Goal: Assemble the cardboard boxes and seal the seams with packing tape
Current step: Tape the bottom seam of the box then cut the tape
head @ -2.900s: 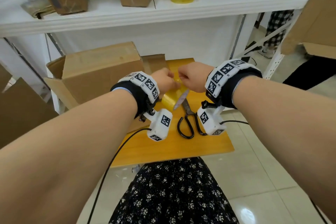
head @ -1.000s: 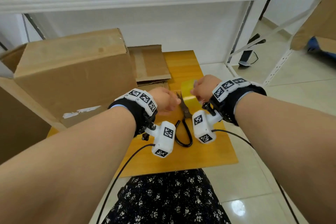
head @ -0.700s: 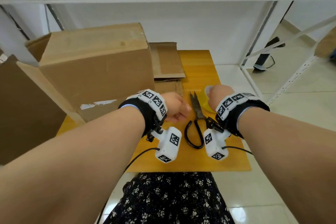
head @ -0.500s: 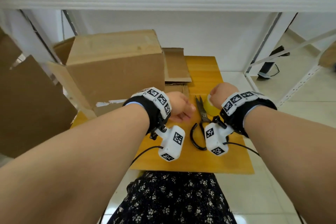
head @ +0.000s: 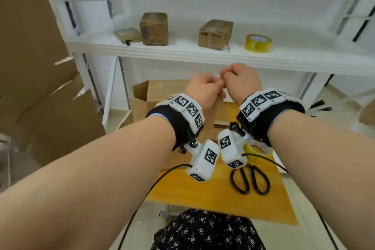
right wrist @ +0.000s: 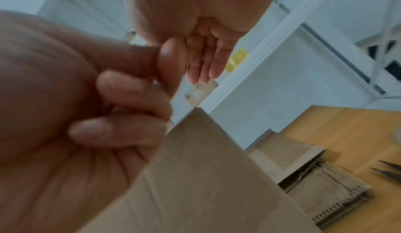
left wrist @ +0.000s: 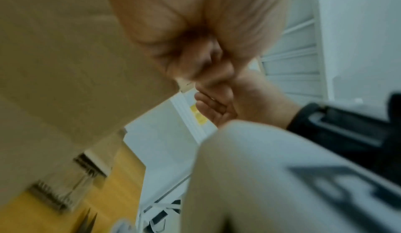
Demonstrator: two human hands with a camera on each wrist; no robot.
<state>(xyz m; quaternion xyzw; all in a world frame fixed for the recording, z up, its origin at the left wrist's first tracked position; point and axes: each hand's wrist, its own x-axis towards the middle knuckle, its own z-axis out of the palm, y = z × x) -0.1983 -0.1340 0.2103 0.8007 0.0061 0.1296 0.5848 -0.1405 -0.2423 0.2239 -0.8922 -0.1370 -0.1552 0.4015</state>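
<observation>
My left hand (head: 217,89) and right hand (head: 225,76) are raised together in front of the white shelf, above the brown cardboard box (head: 160,91) on the yellow table (head: 213,193). In the right wrist view the left hand (right wrist: 121,99) has its fingers curled, and its thumb tip touches the right hand's fingers (right wrist: 204,60). I cannot see anything pinched between them. A yellow tape roll (head: 258,151) lies on the table under my right wrist. The black scissors (head: 250,180) lie just in front of it.
The shelf (head: 182,50) carries two small cardboard boxes (head: 154,31) (head: 215,34) and a second yellow tape roll (head: 258,43). Large flat cardboard sheets (head: 50,107) lean at the left. Folded cardboard (right wrist: 314,168) lies behind the box on the table.
The right hand set the tape roll down beside the scissors. Both hands then rose from the table and met at the fingertips. The head view tilted up toward the shelf.
</observation>
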